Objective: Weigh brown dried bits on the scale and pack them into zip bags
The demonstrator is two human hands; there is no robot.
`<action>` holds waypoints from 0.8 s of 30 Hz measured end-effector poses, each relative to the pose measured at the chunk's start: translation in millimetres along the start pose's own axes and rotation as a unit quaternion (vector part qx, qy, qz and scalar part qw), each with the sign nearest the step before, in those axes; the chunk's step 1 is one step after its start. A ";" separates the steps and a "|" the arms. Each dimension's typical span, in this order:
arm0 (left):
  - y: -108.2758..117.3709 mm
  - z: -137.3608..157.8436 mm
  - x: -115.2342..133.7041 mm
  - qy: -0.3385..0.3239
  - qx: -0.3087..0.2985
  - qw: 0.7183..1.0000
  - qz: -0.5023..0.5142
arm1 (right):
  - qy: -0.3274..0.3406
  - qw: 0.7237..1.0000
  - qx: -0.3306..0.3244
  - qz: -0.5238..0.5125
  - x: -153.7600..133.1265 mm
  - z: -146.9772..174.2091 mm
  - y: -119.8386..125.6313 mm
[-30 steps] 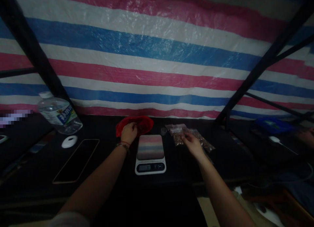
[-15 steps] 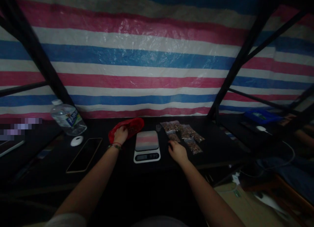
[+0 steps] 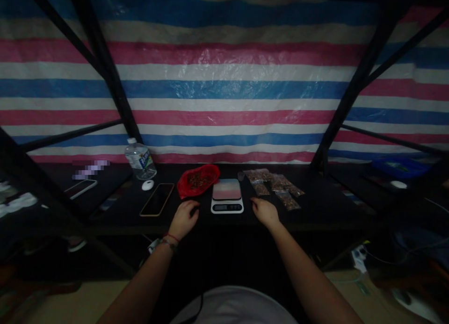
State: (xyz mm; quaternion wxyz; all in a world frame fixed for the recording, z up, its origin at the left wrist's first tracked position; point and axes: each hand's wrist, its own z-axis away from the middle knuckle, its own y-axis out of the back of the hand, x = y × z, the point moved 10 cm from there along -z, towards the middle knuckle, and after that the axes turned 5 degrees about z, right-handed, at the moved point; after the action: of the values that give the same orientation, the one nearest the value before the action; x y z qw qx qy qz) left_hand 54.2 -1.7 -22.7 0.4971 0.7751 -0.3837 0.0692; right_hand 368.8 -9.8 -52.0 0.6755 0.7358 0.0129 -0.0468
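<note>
A striped tarpaulin in red, white and blue fills my view behind the black tabletop, and everything is dimly lit. At the back left of the table stands a clear plastic bottle with a white cap. To the right of it lies a bright red plastic bag, its mouth spread wide and its sides crumpled into an uneven oval. Just beside it, squarely in front of me, sits the digital kitchen scale: white body, shiny platform mirroring pale and pink bands, dark display panel along my side, its reading too small to make out. A dark-screened phone with a light rim lies slantwise left of the bag.

My left hand rests at the near edge, fingers curled loosely, thumb apart from them. My right hand lies right of the scale, fingers bent; I cannot tell whether their tips meet. Beyond it, flat clear plastic packets overlap in a loose cluster, speckled brown inside. A little translucent cup sits behind the scale, near the packets. Smallest are the reddish-brown bits heaped in the bag.
</note>
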 end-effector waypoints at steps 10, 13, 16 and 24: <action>-4.1 -0.4 16.4 -0.020 0.001 0.999 -0.028 | -0.020 1.000 -0.018 0.014 0.1 -2.7 -3.5; -6.9 -1.6 19.7 -0.017 -0.014 0.999 -0.044 | -0.021 0.999 -0.023 0.016 0.8 -3.6 -5.4; -8.1 -2.6 21.0 -0.017 -0.023 0.998 -0.051 | -0.021 0.999 -0.023 0.019 0.3 -3.5 -5.5; -8.5 -1.4 25.4 -0.017 -0.039 0.998 -0.046 | -0.024 0.999 -0.030 0.026 -0.8 -5.5 -5.1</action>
State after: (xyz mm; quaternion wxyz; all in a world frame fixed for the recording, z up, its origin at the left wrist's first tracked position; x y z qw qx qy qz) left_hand 77.9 -12.1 -15.6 0.5227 0.7731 -0.3588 0.0182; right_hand 367.8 -3.8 -56.6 0.6984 0.7139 -0.0210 -0.0467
